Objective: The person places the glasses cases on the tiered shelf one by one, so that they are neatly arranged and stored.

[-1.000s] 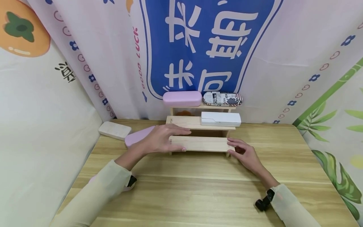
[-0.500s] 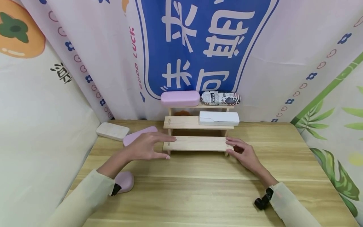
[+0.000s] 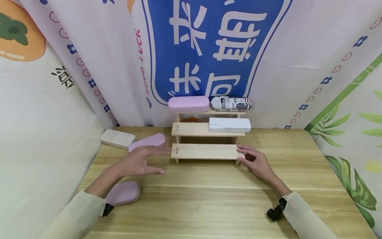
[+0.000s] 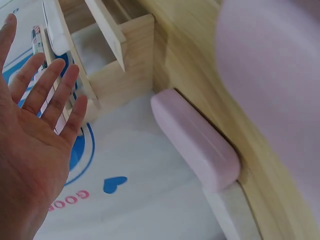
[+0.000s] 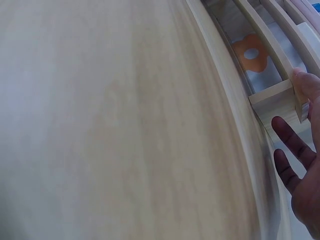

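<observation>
- The wooden stand point(image 3: 206, 151) has three steps and sits near the middle of the table's point(image 3: 203, 205) back edge.
- The right hand point(image 3: 259, 164) pinches the right end of the lowest step, with its thumb at the front edge.
- The left hand point(image 3: 138, 162) is wide open and holds nothing. One finger points at that step's left end; I can't tell if they touch.
- The top step has a pink case point(image 3: 188, 104) on its left and a printed case point(image 3: 231, 104) on its right.
- A white case point(image 3: 229, 124) is at the middle step's right end.
- By the table's back left corner, a cream case point(image 3: 117, 138) lies just beside a second pink case point(image 3: 149, 141).
- A third pink case point(image 3: 125, 193) lies nearer the left edge, partly hidden.
</observation>
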Motion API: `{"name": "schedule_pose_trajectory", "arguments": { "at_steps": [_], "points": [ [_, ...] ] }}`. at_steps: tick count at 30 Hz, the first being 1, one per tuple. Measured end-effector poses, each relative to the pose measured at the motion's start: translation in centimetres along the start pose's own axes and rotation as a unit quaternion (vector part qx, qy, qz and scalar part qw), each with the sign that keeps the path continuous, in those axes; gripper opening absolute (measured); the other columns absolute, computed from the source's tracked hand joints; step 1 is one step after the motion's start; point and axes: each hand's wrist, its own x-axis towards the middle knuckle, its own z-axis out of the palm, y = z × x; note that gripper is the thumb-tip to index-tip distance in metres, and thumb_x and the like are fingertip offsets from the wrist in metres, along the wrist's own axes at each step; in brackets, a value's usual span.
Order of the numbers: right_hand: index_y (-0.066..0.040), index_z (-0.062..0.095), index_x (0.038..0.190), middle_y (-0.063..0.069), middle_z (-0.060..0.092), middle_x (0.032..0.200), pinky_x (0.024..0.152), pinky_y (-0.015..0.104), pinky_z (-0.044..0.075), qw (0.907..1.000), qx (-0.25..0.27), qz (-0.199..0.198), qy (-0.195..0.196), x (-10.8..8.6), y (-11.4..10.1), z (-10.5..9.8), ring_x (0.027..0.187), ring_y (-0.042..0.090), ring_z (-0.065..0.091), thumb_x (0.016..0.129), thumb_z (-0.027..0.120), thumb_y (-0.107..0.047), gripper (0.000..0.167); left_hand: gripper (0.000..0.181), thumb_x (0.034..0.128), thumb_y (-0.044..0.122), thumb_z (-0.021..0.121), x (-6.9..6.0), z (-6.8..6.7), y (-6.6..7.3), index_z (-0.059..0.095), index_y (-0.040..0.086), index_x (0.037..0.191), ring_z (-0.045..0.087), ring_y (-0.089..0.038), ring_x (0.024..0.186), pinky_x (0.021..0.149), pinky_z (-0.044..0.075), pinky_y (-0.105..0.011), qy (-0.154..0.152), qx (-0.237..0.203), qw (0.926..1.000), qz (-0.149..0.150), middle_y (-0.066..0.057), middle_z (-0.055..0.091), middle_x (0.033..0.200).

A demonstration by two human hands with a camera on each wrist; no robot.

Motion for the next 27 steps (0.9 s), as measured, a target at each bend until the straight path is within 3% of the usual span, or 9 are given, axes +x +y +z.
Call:
{"name": "schedule_pose_trajectory", "arguments": {
  "at_steps": [6, 14, 27],
  "points": [
    [0.006, 0.074, 0.124, 0.024, 0.066, 0.14, 0.111, 0.01, 0.037, 0.9999, 0.009, 0.01, -0.003, 0.0, -0.6, 0.0, 0.134, 0.046, 0.056, 0.089, 0.08, 0.006, 0.035, 0.068, 0.0863, 0.048, 0.086, -2.1, 0.3, -0.8, 0.066, 0.022, 0.146, 0.055, -0.028, 0.142, 0.117, 0.042, -0.055, -0.005, -0.027, 0.9992, -0.03, 0.003, 0.063, 0.15],
    [0.006, 0.075, 0.123, 0.024, 0.067, 0.138, 0.105, 0.011, 0.043, 1.0, 0.003, 0.008, 0.001, 0.0, -0.8, -0.1, 0.13, 0.045, 0.058, 0.089, 0.08, 0.007, 0.034, 0.078, 0.079, 0.034, 0.095, -4.5, 0.9, -1.8, 0.062, 0.026, 0.149, 0.058, -0.033, 0.139, 0.11, 0.048, -0.06, 0.006, -0.036, 0.9977, -0.058, -0.002, 0.063, 0.15],
    [0.005, 0.075, 0.124, 0.023, 0.067, 0.14, 0.102, 0.011, 0.046, 0.9998, 0.011, 0.017, 0.003, -0.1, -0.4, -0.1, 0.131, 0.045, 0.057, 0.089, 0.08, 0.006, 0.035, 0.084, 0.0762, 0.042, 0.095, -8.3, 0.6, -3.1, 0.061, 0.022, 0.15, 0.06, -0.03, 0.136, 0.109, 0.049, -0.052, 0.021, -0.015, 0.9972, -0.07, 0.0, 0.064, 0.148]
  ]
}}
